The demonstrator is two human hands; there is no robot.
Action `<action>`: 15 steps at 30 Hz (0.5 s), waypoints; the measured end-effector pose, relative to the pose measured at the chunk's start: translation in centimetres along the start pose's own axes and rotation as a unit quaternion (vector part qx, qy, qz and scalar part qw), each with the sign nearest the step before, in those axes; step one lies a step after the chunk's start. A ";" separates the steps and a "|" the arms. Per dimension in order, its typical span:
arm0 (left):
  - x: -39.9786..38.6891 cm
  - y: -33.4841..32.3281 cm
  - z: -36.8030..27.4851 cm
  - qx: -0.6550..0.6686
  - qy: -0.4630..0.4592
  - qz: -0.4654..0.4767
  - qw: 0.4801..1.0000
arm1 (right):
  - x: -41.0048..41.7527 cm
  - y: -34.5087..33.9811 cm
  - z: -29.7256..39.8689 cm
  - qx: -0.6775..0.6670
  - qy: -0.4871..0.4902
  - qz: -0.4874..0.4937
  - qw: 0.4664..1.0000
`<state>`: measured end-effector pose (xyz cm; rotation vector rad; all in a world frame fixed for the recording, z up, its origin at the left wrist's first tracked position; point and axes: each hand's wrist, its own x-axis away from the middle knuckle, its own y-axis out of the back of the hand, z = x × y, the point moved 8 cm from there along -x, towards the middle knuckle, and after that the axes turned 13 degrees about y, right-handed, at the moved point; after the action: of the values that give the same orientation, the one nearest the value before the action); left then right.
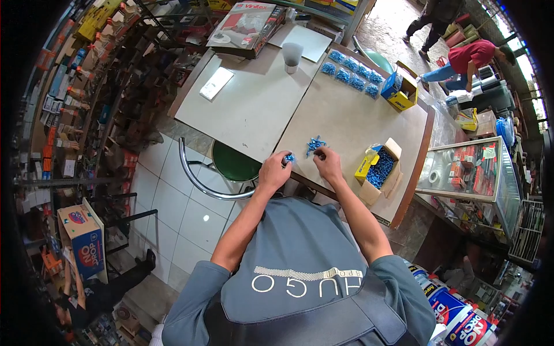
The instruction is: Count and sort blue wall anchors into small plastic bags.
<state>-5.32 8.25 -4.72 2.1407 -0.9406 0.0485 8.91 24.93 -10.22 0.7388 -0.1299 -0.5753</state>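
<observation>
My left hand grips a small clear plastic bag with blue pieces inside, at the table's near edge. Beside it, my right hand is at the near side of a loose pile of small blue fasteners, fingers curled together. Whether a piece is between those fingertips is too small to tell. To the right stands an open yellow-and-blue cardboard box, its flaps spread, full of the same blue fasteners. Several filled clear bags lie in rows toward the table's far side.
A second open box stands beyond the rows. On the adjoining table are a white packet, a plastic cup and a large carton. A green-seated chrome chair sits at left, a glass display case at right. Other people are nearby.
</observation>
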 end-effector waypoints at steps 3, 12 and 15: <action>0.0 0.1 -0.3 0.002 -0.001 0.005 1.000 | -0.3 -0.3 -2.0 -0.149 -0.119 -0.064 0.980; 0.0 0.0 -0.6 0.007 0.003 0.019 1.000 | -1.3 -1.2 3.2 -0.493 -0.204 -0.054 0.844; 0.0 -0.1 -0.5 0.004 0.008 0.023 1.000 | -2.0 -0.8 5.4 -0.360 -0.125 0.007 0.924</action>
<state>-5.09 8.67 -4.44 2.1241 -0.9812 0.0919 5.21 22.28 -6.55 -0.0551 -0.1457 -0.6458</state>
